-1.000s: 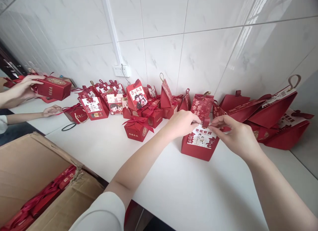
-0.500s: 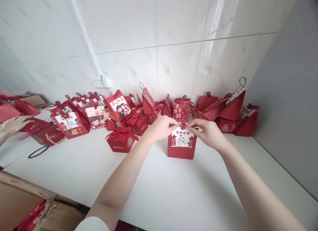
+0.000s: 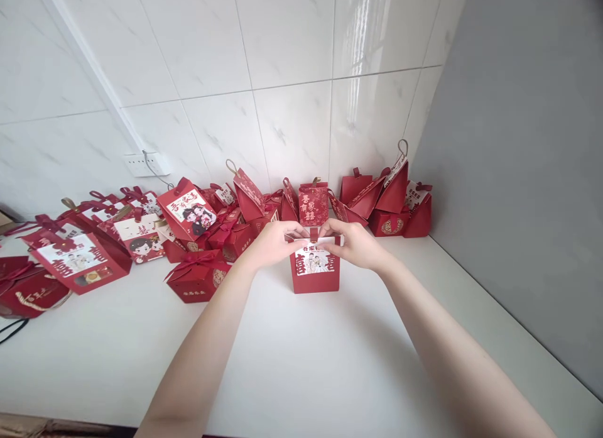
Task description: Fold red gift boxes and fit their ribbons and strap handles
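Observation:
A red gift box (image 3: pixel 315 282) with a white printed label stands upright on the white table (image 3: pixel 292 356). At its top left edge, my left hand (image 3: pixel 276 243) pinches the box between thumb and fingers. My right hand (image 3: pixel 351 242) pinches the top right edge in the same way. A small dark red ribbon loop (image 3: pixel 313 235) sticks up between the two hands. Just behind stands another red box with gold lettering (image 3: pixel 313 202). The fingertips partly cover the top of the label.
Several red gift boxes crowd the left, among them a ribbon-tied box (image 3: pixel 198 278) and a box with a small window (image 3: pixel 78 259). More red boxes (image 3: pixel 393 202) lean together at the back right. A white tiled wall with a power socket (image 3: pixel 146 164) rises behind; a grey panel (image 3: pixel 518 174) borders the right.
The view has swung to the right, so the other person's hand at the far left is out of sight. Both my hands stay at the top of the same box.

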The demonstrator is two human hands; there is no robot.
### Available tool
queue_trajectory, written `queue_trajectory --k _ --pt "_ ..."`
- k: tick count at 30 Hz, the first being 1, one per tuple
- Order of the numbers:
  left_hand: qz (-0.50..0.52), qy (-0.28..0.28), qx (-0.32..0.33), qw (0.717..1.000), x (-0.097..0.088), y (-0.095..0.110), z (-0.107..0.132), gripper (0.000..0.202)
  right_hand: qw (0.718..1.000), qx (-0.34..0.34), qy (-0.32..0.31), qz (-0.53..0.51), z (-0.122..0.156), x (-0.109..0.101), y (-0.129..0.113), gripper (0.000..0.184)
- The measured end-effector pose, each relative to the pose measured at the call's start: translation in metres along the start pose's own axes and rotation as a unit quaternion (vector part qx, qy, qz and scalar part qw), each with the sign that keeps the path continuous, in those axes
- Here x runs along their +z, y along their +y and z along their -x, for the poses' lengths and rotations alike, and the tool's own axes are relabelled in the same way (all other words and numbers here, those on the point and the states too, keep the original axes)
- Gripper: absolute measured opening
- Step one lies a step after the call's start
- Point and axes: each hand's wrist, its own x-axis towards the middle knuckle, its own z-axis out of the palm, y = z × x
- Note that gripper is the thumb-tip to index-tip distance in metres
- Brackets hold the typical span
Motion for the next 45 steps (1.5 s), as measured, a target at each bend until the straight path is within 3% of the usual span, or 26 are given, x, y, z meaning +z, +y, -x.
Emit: queue_trajectory --k 3,9,14,18,26,31,38,45 --pt "-0.042 0.007 0.019 0.999 0.005 0.004 0.001 0.023 1.000 -0.013 -0.004 0.015 0.001 -0.001 -0.002 0.022" --pt "-0.217 0.061 0.040 0.974 0.018 0.006 -0.003 0.020 0.994 -0.028 0.017 0.109 -0.001 -0.002 -0.004 0.005" --pt "-0.263 0.085 0.055 0.960 0.023 0.005 -0.004 0.016 0.989 -0.033 0.013 0.144 0.000 0.000 0.000 0.004" --pt "-0.222 0.073 0.044 0.971 0.021 0.000 -0.006 0.020 0.989 -0.050 0.009 0.142 0.000 0.003 0.005 0.005" --pt "-0.061 -0.005 0.024 0.998 -0.001 0.002 0.001 0.022 0.990 -0.038 -0.019 0.131 0.002 -0.004 -0.004 0.015" --pt "-0.078 -0.007 0.021 0.997 -0.002 0.011 0.004 0.015 0.990 -0.030 -0.006 0.136 0.000 0.003 -0.008 0.013" --pt "-0.057 -0.037 0.037 0.997 -0.005 0.013 0.005 0.011 0.981 -0.095 -0.017 0.170 -0.001 0.011 -0.008 0.013" --pt "-0.041 -0.071 0.038 0.996 -0.008 0.016 0.005 0.020 0.993 -0.026 -0.064 0.093 0.003 -0.008 -0.013 0.019"
